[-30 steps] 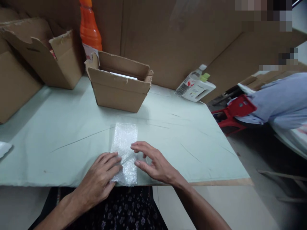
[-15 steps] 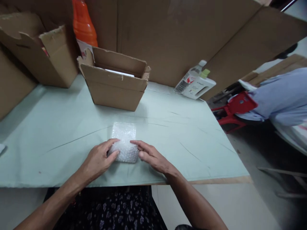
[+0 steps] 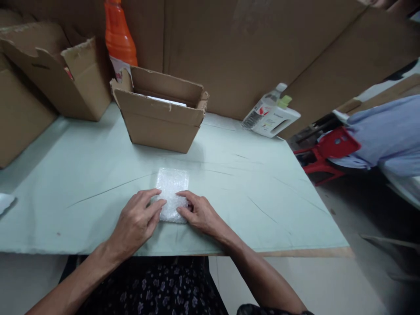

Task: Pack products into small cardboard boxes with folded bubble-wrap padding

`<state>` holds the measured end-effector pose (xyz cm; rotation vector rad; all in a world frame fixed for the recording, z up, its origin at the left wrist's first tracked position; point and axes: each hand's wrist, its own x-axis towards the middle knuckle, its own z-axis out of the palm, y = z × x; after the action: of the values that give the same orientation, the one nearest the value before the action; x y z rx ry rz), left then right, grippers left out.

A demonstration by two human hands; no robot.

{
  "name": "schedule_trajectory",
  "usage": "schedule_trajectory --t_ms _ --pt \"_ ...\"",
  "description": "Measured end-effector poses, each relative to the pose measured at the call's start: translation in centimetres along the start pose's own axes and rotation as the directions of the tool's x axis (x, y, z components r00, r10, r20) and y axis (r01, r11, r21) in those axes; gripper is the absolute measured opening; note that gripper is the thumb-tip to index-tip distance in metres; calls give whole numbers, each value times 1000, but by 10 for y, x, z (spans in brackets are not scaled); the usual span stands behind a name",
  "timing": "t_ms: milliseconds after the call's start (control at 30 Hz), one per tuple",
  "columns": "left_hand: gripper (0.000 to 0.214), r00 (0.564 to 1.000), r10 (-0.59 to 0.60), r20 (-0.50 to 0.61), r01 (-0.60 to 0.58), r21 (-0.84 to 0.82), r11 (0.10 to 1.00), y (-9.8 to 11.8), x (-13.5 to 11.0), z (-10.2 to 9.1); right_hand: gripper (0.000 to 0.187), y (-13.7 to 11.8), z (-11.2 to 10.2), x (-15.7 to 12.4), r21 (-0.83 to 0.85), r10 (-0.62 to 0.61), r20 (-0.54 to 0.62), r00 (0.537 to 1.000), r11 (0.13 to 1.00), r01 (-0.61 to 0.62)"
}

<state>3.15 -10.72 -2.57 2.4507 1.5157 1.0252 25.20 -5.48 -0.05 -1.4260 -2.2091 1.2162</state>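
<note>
A flat, clear bubble wrap pouch (image 3: 173,179) lies on the pale green tabletop, close to the front edge. My left hand (image 3: 138,214) grips its left side, with thumb and index finger resting at the edge. On the opposite side, my right hand (image 3: 200,212) holds the right edge, its thumb on top and its fingers curled around. Whether anything is inside the pouch cannot be made out.
An open cardboard box (image 3: 159,124) with something white inside stands behind the pouch. More cardboard boxes (image 3: 78,83) and an orange bottle (image 3: 120,41) are at the back left. A clear bottle (image 3: 265,105) and white jug (image 3: 274,121) lean back right. Beyond are a red chair (image 3: 337,142) and a person.
My right hand has closed in on the pouch's right edge, its thumb now on top. The left hand's fingers have shifted slightly at the left edge. The view has swung a little.
</note>
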Motion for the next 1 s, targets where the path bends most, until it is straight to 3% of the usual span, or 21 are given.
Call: schedule_trajectory --t_ms 100,167,200,300,400,500,633,767,867,933,1000 --pt "21 997 -26 68 26 10 1000 -4 3 3 44 0 -1 -13 -128 -58 -120 991 991 42" --pt "23 994 -41 102 43 -10 999 -7 5 4 46 -2 -3 -26 -305 -206 -239 949 944 128" --pt "23 992 -42 117 45 -24 999 -9 6 5 46 -5 -4 -31 -392 -300 -245 922 900 189" --pt "24 987 -41 156 53 -72 996 -15 10 6 50 -11 -4 -37 -535 -470 -24 883 752 385" --pt "22 984 -72 160 94 -131 987 -19 11 4 51 -12 0 -25 -568 -446 148 883 692 445" --pt "28 981 -91 173 128 -215 968 -20 7 -8 43 -9 -1 -12 -498 -400 130 907 765 409" --pt "41 969 -65 238 145 -337 930 -17 1 -25 38 -10 -13 -13 -187 -303 61 951 932 309" --pt "31 924 -247 293 347 -364 864 -12 7 -25 33 -12 -22 -17 95 -155 120 981 985 144" --pt "30 876 -364 317 461 -331 823 -10 17 -18 32 -10 -22 -17 55 -125 -37 992 990 127" --pt "26 879 -383 285 459 -282 842 -10 22 -12 35 -8 -20 -16 -76 -170 -175 970 984 158" --pt "23 898 -373 234 422 -213 881 -12 23 -6 43 -7 -18 -13 -212 -231 -230 945 960 183"
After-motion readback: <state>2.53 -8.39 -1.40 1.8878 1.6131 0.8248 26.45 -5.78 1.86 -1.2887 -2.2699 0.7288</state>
